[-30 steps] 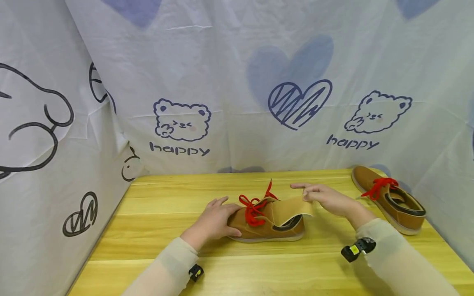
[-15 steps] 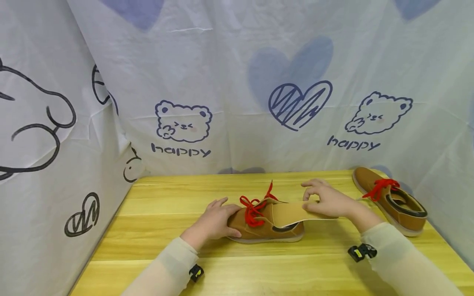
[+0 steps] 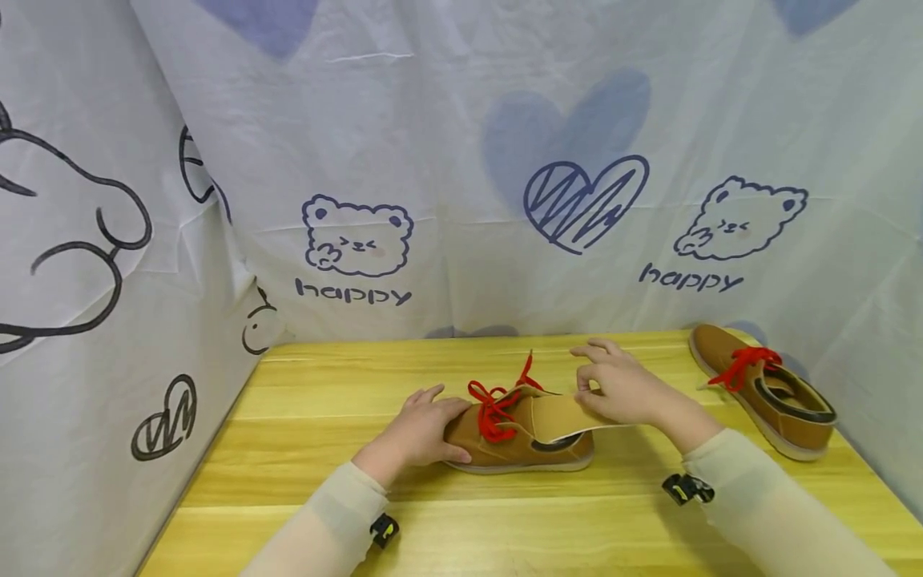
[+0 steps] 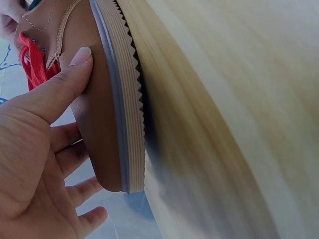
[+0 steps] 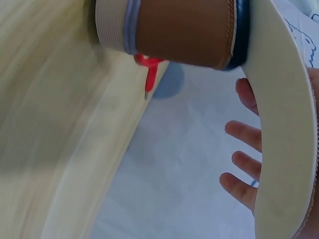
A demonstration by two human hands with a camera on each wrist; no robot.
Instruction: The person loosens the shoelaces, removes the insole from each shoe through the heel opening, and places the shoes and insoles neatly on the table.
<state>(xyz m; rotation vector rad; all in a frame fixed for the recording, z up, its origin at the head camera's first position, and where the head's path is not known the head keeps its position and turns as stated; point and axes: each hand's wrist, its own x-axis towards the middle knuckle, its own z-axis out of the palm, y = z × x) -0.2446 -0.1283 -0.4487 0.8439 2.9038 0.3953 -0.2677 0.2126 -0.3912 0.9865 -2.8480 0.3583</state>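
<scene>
A brown leather shoe point(image 3: 515, 454) with a red lace point(image 3: 494, 417) sits on the table, toe to the left. My left hand point(image 3: 418, 430) grips its toe; in the left wrist view the thumb presses the near side of the shoe point(image 4: 97, 114) and the fingers go round the far side. From the shoe's opening sticks a tan insole point(image 3: 557, 417), its front part hidden inside. My right hand point(image 3: 622, 389) pinches the insole behind the heel, the other fingers spread. In the right wrist view the insole's pale underside point(image 5: 281, 124) curves out over the heel.
A second brown shoe point(image 3: 796, 429) with a red lace stands at the table's right edge. The yellow wooden table point(image 3: 461, 529) meets a white printed cloth point(image 3: 461, 264) at the back and sides.
The insole was bent up at its end and now lies flatter over the heel. My right hand shifted right along it, then back a little left with it. The left hand stays put.
</scene>
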